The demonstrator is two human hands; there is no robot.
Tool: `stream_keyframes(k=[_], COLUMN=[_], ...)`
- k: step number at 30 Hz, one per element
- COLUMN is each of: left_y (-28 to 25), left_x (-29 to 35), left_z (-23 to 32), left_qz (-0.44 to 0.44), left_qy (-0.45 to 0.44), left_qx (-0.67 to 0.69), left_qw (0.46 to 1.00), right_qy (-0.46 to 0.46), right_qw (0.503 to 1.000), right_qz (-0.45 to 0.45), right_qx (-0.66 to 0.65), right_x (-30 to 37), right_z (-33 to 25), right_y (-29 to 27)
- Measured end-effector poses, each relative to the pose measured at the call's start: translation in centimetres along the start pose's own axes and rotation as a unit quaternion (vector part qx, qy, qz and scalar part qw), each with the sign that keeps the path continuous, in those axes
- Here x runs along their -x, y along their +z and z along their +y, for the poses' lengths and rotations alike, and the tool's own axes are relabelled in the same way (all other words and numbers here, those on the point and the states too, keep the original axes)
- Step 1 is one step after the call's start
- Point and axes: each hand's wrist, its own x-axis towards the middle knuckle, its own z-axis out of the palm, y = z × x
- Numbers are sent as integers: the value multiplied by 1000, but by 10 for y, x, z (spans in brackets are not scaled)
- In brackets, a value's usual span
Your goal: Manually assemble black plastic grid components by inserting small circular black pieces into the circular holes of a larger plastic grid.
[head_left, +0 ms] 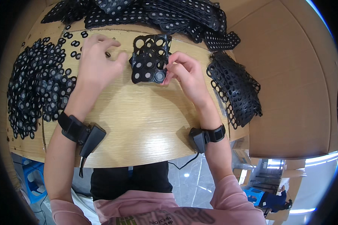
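Observation:
A black perforated rubber sheet point(150, 52) stands over the middle of the table. Its upper part has empty round holes, while grey-centred discs still fill the lower rows. My right hand point(186, 73) pinches the sheet's lower right edge between thumb and fingers. To the left, my left hand point(101, 60) is slightly blurred, its thumb and fingers spread apart with nothing visibly gripped. One small black ring point(107, 54) shows beside its fingers. Several loose rings point(76, 43) lie just left of that hand.
A big heap of loose black rings with grey centres point(37, 86) covers the table's left side. Stacked full sheets point(157, 15) line the back. Punched-out sheets point(236, 90) are piled at the right, by a cardboard wall point(289, 82). Both wrists wear strapped black devices point(92, 137).

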Motion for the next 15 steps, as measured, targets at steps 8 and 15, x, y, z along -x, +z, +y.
stream_keyframes(k=[8,15], left_y=[-2,-7], left_x=[1,-1], left_z=[29,35], left_qz=[-256,-261], left_qy=[-244,-270], left_qx=[565,587], left_qw=[745,717], right_qy=[-16,-1], right_qw=[999,985], right_qz=[11,127], right_qx=[25,118], right_x=[-1,3], right_z=[0,-8], right_y=[2,12])
